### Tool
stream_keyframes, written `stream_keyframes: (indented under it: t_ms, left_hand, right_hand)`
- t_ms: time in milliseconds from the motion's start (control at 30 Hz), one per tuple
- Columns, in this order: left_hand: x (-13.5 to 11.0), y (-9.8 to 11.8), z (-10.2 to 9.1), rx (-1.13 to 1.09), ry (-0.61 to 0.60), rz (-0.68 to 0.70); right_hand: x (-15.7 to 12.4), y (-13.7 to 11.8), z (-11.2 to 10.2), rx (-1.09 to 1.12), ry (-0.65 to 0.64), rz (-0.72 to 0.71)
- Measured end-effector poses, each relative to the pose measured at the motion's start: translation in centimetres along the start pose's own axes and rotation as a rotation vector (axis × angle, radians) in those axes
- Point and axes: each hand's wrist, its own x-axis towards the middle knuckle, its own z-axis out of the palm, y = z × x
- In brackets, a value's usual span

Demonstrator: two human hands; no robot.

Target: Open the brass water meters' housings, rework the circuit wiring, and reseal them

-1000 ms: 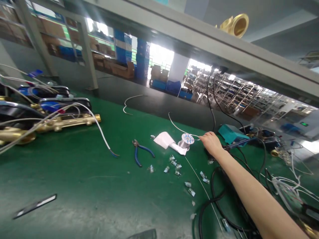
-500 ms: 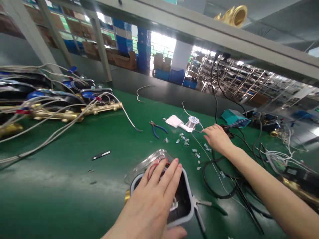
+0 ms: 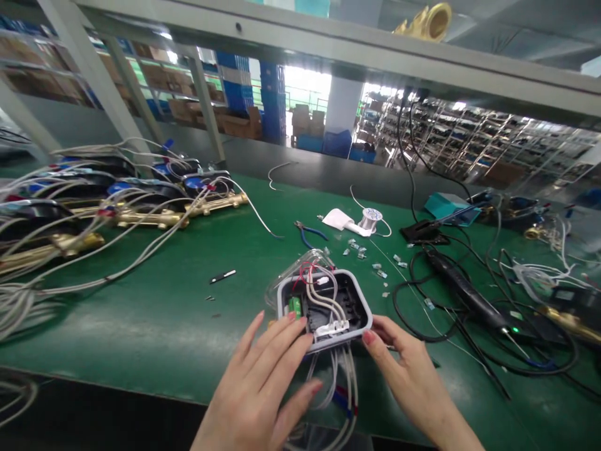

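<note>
A black meter housing [image 3: 350, 293] with a grey rim sits tilted in front of me, its inside facing up. White wires [image 3: 339, 308], thin red wires [image 3: 307, 270] and a green terminal block [image 3: 295, 305] show in it. A clear plastic cover [image 3: 279, 279] is behind its left edge. My left hand [image 3: 263, 376] has its fingers spread, with the tips at the housing's near left edge. At the right corner, my right hand [image 3: 406, 360] grips the housing, thumb on the rim and fingers partly hidden behind. White cables [image 3: 350, 388] hang below the housing.
Blue-handled cutters [image 3: 307, 235], a solder spool [image 3: 370, 219] and small clear connectors [image 3: 359, 250] lie beyond the housing. Several brass meters with cables [image 3: 150, 216] fill the left. A black tool with a metal tip [image 3: 464, 291] and black cords [image 3: 413, 307] lie right. A black pen-like item [image 3: 222, 276] is left.
My right hand has come back from beside the solder spool to the housing's right corner. My left hand has drawn back from over the housing to its near edge, uncovering the inside.
</note>
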Motion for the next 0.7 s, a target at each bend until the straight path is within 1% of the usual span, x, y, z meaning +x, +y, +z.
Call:
stream_keyframes:
  t_ms: [100, 167, 233, 333, 467, 567, 633, 700]
  left_hand:
    - [0.4, 0.5, 0.7, -0.104, 0.136, -0.098]
    - [1.0, 0.6, 1.1, -0.134, 0.154, -0.094]
    - [1.5, 0.6, 1.2, -0.136, 0.147, -0.065]
    - [2.2, 0.6, 1.1, -0.105, 0.131, -0.037]
    - [3.3, 0.6, 0.9, -0.039, 0.025, 0.007]
    - [4.1, 0.2, 1.3, -0.004, -0.053, 0.055]
    - [4.4, -0.4, 1.6, -0.014, -0.052, 0.099]
    - [4.4, -0.9, 1.9, -0.042, 0.006, 0.098]
  right_hand:
    - [0.1, 0.1, 0.5, 0.068, -0.038, 0.003]
    - [0.0, 0.3, 0.7, 0.119, -0.058, 0.004]
    - [-0.1, 0.5, 1.0, 0.176, -0.071, 0.011]
    - [-0.3, 0.6, 1.5, 0.257, -0.048, 0.007]
    - [-0.2, 0.6, 2.1, 0.382, -0.028, 0.011]
    - [0.0, 1.2, 2.4, 0.405, 0.018, 0.026]
    - [0.0, 2.0, 2.9, 0.453, 0.073, 0.059]
    - [0.0, 2.9, 3.7, 0.572, 0.092, 0.125]
